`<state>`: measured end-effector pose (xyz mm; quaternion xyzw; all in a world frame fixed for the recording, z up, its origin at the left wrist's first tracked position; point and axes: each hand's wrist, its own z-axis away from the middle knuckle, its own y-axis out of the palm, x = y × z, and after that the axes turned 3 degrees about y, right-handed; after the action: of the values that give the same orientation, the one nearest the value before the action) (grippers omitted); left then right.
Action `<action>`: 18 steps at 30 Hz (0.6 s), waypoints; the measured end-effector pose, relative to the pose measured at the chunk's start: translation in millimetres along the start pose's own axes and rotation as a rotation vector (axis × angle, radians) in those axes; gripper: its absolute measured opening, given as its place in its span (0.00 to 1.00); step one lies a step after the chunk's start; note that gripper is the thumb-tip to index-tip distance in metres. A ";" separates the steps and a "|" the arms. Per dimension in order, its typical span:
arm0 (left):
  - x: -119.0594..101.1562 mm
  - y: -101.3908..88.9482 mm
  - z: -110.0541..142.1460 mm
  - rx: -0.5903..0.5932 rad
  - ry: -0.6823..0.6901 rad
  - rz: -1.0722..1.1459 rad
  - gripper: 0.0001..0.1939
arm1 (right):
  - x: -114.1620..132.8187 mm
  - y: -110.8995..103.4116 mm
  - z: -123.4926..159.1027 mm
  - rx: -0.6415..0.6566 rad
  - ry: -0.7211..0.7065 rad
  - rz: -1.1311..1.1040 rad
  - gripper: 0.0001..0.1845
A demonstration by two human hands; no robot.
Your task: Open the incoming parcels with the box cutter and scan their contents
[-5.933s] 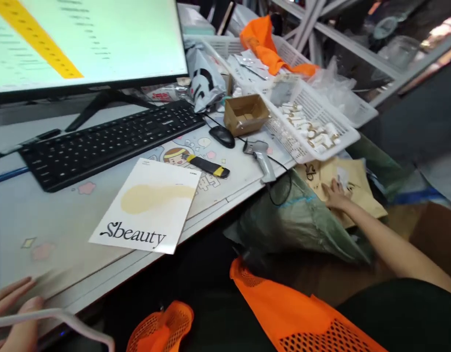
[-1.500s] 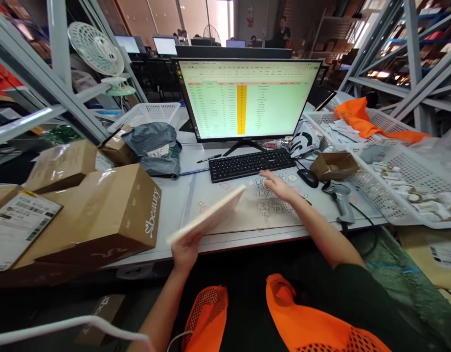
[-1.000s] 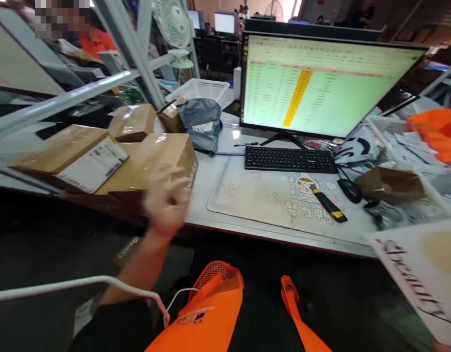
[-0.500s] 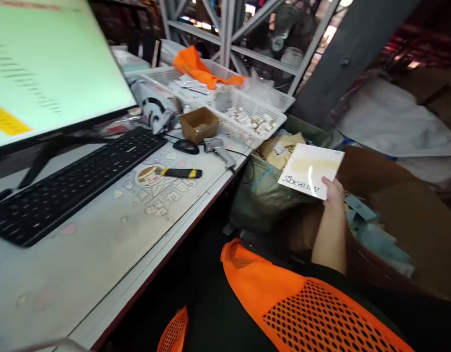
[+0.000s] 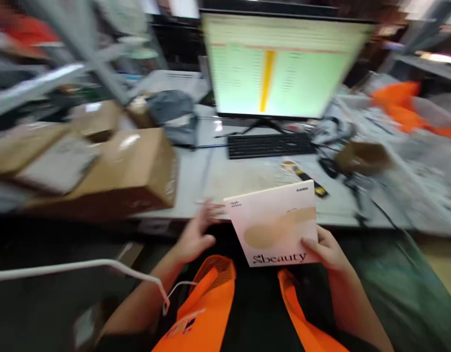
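Note:
A flat, pale box [image 5: 275, 222] with "Sbeauty" printed on it is held up in front of my body. My right hand [image 5: 323, 247] grips its lower right edge, thumb on the front face. To the left of the box, my left hand [image 5: 198, 234] is open with fingers apart, close to the box's left edge but apart from it. Behind the box, a black-and-yellow utility knife [image 5: 310, 181] lies on the desk [image 5: 211, 176], partly hidden by the box's top corner.
Cardboard boxes [image 5: 137, 166] are piled on the left. A monitor [image 5: 240, 73] and a black keyboard [image 5: 271, 145] stand at the back. Right of them are a small open carton [image 5: 363, 157], a scanner [image 5: 357, 195] and a white basket [image 5: 438, 186]. A white bent rod [image 5: 101, 264] crosses the lower left.
My view has swung left to face the monitor. The right hand has brought the box from beside the green bag to in front of my body. My left hand has come into view.

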<state>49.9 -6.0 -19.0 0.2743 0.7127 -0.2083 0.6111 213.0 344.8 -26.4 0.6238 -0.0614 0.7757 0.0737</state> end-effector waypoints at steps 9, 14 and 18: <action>-12.4 -20.3 130.4 -0.817 0.062 0.307 0.36 | -12.7 143.5 -107.2 0.595 -0.218 -0.037 0.24; -115.0 -68.4 271.6 -1.829 0.687 -0.090 0.28 | -37.1 142.0 -107.1 0.605 -0.200 -0.159 0.18; -187.1 -54.3 395.3 -2.204 0.887 -0.268 0.26 | -58.9 123.6 -109.4 0.625 -0.113 -0.150 0.18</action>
<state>333.2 -322.9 97.6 -0.4262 0.6795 0.5657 0.1915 97.0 241.6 -107.7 0.6613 0.2218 0.7134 -0.0679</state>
